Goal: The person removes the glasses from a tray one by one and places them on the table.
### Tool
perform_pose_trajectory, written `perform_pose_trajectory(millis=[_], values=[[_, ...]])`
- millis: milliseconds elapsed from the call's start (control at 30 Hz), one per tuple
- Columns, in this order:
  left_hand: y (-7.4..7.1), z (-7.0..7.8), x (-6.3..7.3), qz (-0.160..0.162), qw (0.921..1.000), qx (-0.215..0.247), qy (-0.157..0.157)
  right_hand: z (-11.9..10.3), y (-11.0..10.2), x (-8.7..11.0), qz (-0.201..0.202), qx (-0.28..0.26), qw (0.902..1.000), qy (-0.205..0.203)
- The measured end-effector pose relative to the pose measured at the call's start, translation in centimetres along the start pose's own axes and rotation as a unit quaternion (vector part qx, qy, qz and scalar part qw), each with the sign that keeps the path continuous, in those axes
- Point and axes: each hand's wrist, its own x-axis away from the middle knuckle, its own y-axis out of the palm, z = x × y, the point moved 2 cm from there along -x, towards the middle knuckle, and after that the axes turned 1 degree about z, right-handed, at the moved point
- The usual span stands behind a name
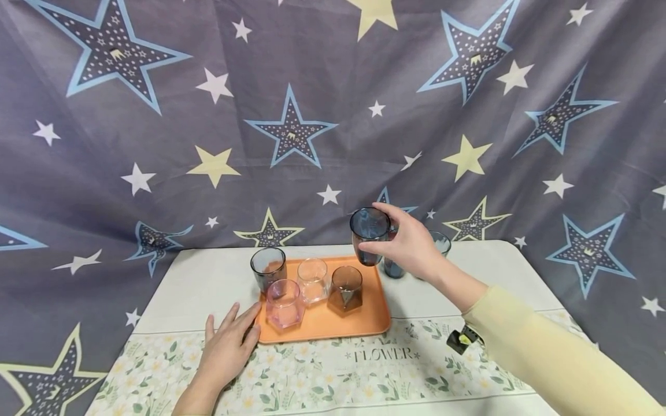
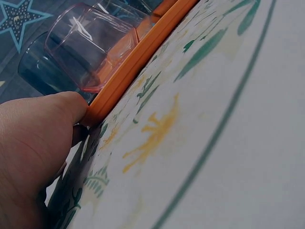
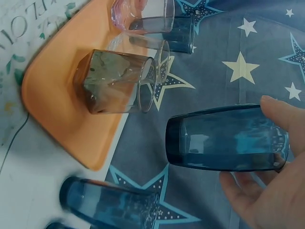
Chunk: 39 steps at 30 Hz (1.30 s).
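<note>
White tabletop (image 1: 208, 283), back corners rounded. Plain toward back edge; floral band (image 1: 317, 378) runs left edge to right edge, thin line along its back side, dark "FLOWER" lettering (image 1: 383, 354) in it. Orange tray (image 1: 377, 323) lies flat near the middle, from close to back edge forward onto the band, long sides roughly parallel to back edge. Toward back right corner, just beside tray: dark blue glass (image 1: 393, 269), upright; farther right, second bluish glass (image 1: 440, 241), partly hidden.

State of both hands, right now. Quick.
Left hand: open, touching the tray.
Right hand: closed, holding a blue glass.
</note>
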Motion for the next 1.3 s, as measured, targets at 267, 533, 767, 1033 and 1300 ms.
perform_pose_trajectory(millis=[267, 533, 767, 1033, 1300], values=[[0.1, 0.0, -0.1, -0.008, 1.0, -0.001, -0.005, 1.5, -1.5, 1.1, 0.008, 0.024, 0.9997, 0.006], [0.2, 0.0, -0.3, -0.006, 1.0, -0.002, 0.0, 3.4, -3.4, 2.1, 0.018, 0.033, 0.9992, 0.013], [0.2, 0.0, -0.3, -0.012, 0.9999, -0.002, -0.005, 4.8, -5.3, 3.4, 0.01, 0.043, 0.9983, 0.038], [0.0, -0.2, -0.5, -0.024, 0.9996, -0.006, -0.016, 6.6, -6.8, 4.1, 0.019, 0.035, 0.996, 0.08], [0.1, 0.0, -0.5, -0.031, 0.9994, -0.002, -0.017, 8.9, -8.4, 5.1, 0.032, 0.031, 0.9932, 0.108]])
